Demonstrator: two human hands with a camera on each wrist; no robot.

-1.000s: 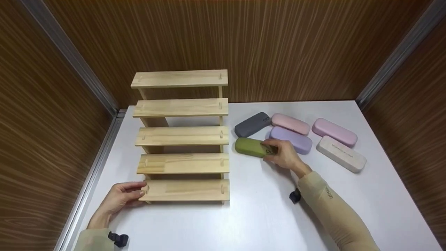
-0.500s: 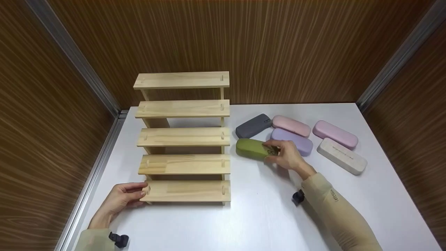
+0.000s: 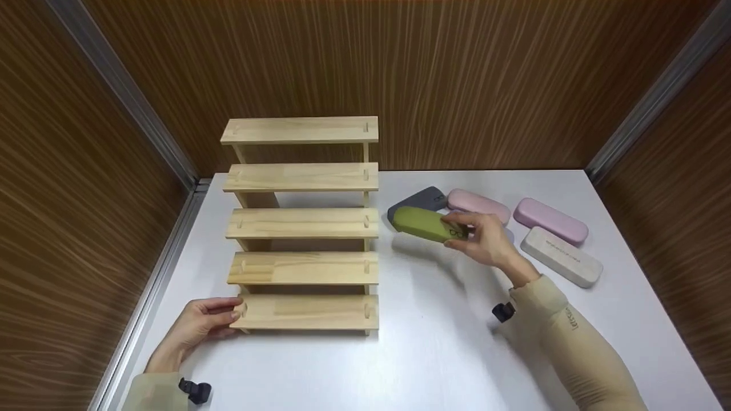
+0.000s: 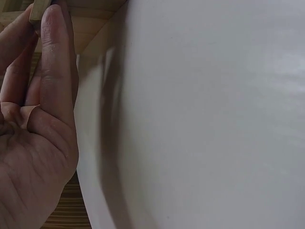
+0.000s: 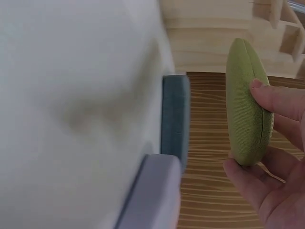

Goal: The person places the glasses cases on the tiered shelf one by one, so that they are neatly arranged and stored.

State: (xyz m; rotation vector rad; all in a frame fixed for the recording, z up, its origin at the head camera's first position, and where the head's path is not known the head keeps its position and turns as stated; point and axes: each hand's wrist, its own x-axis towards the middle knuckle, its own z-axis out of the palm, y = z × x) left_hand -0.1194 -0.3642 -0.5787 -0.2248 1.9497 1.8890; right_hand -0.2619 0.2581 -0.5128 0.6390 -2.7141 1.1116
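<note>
My right hand (image 3: 485, 240) grips a green glasses case (image 3: 422, 223) near its right end, thumb on one side and fingers on the other. The right wrist view shows this green case (image 5: 245, 105) held up off the white table. At the lower left, my left hand (image 3: 197, 324) pinches the left end of the lowest board of a wooden tiered shelf (image 3: 308, 312). In the left wrist view, the board's corner (image 4: 39, 10) sits between thumb and fingers. Behind the green case lies a dark grey glasses case (image 3: 420, 200), partly covered by it in the head view.
A light pink case (image 3: 478, 204) and a mostly hidden lavender case (image 5: 152, 191) lie behind my right hand. Farther right are a pink-lilac case (image 3: 551, 220) and an off-white case (image 3: 561, 256). Brown wood-grain walls (image 3: 485, 85) enclose the white table (image 3: 400, 365).
The green case has risen off the table in my right hand, moving slightly back and right, and now overlaps the grey and lavender cases. My left hand stays on the shelf.
</note>
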